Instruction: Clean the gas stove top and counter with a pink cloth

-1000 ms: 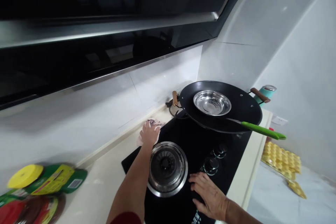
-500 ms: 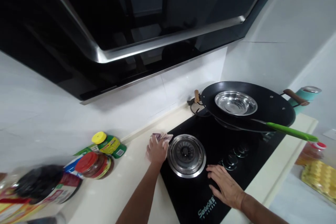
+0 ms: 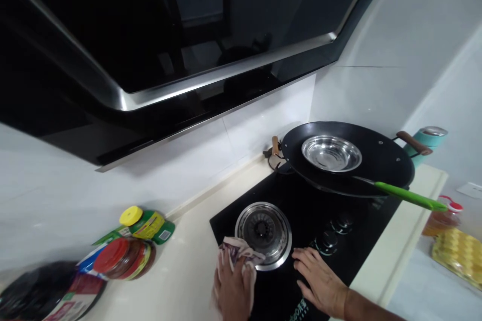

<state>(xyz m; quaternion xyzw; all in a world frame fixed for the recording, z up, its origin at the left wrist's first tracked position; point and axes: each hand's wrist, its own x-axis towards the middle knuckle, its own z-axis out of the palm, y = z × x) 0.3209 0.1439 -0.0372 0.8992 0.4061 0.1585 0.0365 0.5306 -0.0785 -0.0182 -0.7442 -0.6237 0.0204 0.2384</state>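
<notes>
Left hand (image 3: 233, 287) holds cloth (image 3: 243, 250) at burner rim (image 3: 287, 242)

Wrinkled cloth (image 3: 244, 249), glossy cooktop (image 3: 301, 213), shiny metal burner (image 3: 261, 229), matt wok (image 3: 380, 164), polished metal bowl (image 3: 331, 154).

A person's bare left hand (image 3: 233, 283) and bare right hand (image 3: 319, 280) — slim fingers (image 3: 306, 258) on both — with the right forearm (image 3: 363, 305) uncovered too.

Two hands (image 3: 320, 278), one cloth (image 3: 241, 247), one stove (image 3: 301, 206), two knobs (image 3: 326, 242), one wok (image 3: 382, 168) with two wooden handles (image 3: 414, 142), one steel bowl (image 3: 331, 154), one green-handled utensil (image 3: 410, 194), one range hood (image 3: 226, 70), two jars (image 3: 152, 226); at the blurred left, apparently one dark bottle (image 3: 71, 288).
</notes>
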